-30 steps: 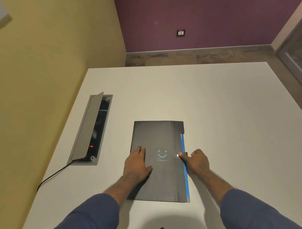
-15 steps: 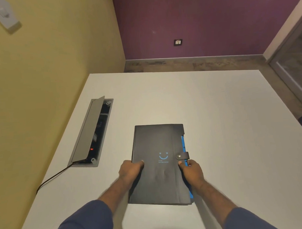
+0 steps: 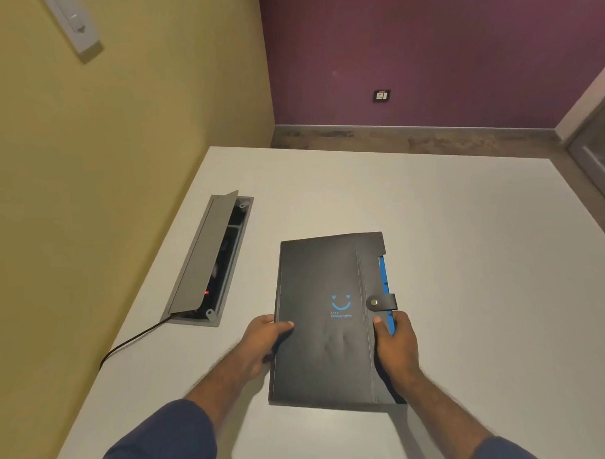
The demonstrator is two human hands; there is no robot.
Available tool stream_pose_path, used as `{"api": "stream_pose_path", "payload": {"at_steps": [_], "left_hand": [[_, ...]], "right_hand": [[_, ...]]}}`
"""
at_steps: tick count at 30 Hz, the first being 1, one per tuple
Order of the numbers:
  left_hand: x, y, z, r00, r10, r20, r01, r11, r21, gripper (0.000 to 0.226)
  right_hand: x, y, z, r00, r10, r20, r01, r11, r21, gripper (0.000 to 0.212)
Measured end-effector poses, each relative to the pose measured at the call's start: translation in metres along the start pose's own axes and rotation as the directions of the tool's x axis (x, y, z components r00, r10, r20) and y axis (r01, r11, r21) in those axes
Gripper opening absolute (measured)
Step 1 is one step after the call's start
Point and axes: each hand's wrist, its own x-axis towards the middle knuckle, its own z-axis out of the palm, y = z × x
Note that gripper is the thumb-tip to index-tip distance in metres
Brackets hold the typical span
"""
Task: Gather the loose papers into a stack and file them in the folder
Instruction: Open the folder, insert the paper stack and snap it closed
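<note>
White bench (image 3: 466, 258): no loose papers visible. Black folder (image 3: 328, 317) lies flat at centre, snap tab (image 3: 381, 302) fastened. Left hand (image 3: 263, 337) grips its left edge, right hand (image 3: 396, 339) its right edge. Judged: filing complete, final step. Next: set folder square and release.

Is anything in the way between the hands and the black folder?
No. The left hand grips the folder at its left edge and the right hand at its right edge. Nothing lies between.
</note>
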Motion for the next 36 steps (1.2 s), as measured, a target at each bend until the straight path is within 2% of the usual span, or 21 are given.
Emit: {"api": "stream_pose_path", "payload": {"at_steps": [6,8,12,15,19,24,32,36], "left_hand": [[0.002,0.008,-0.038,0.989,0.128,-0.075,-0.13,0.991,-0.02,0.051],[0.003,0.01,-0.052,0.985,0.158,-0.076,-0.16,0.987,-0.025,0.055],[0.01,0.01,-0.078,0.97,0.159,-0.182,-0.166,0.986,-0.023,0.06],[0.02,0.004,-0.092,0.958,0.159,-0.238,-0.162,0.987,0.008,0.058],[0.031,-0.012,-0.098,0.941,0.161,-0.296,-0.15,0.987,0.061,0.058],[0.035,-0.027,-0.088,0.897,0.215,-0.387,-0.144,0.968,0.205,0.057],[0.039,-0.033,-0.079,0.874,0.305,-0.379,-0.14,0.903,0.406,0.057],[0.041,-0.035,-0.074,0.859,0.335,-0.388,-0.096,0.849,0.52,0.073]], "right_hand": [[-0.003,-0.018,0.029,0.999,-0.046,0.026,0.046,0.998,0.033,0.004],[-0.004,-0.023,0.041,0.997,-0.028,0.067,0.025,0.998,0.053,0.001],[-0.006,-0.031,0.062,0.978,0.023,0.208,-0.03,0.999,0.031,0.011],[-0.007,-0.036,0.077,0.962,0.041,0.269,-0.029,0.998,-0.049,0.012],[-0.01,-0.036,0.094,0.967,0.059,0.248,-0.005,0.977,-0.214,0.011],[-0.012,-0.028,0.101,0.956,0.122,0.265,-0.003,0.913,-0.408,0.017],[-0.014,-0.034,0.101,0.937,0.209,0.282,0.011,0.786,-0.618,0.027],[-0.015,-0.039,0.095,0.928,0.221,0.299,0.045,0.73,-0.681,0.03]]}}
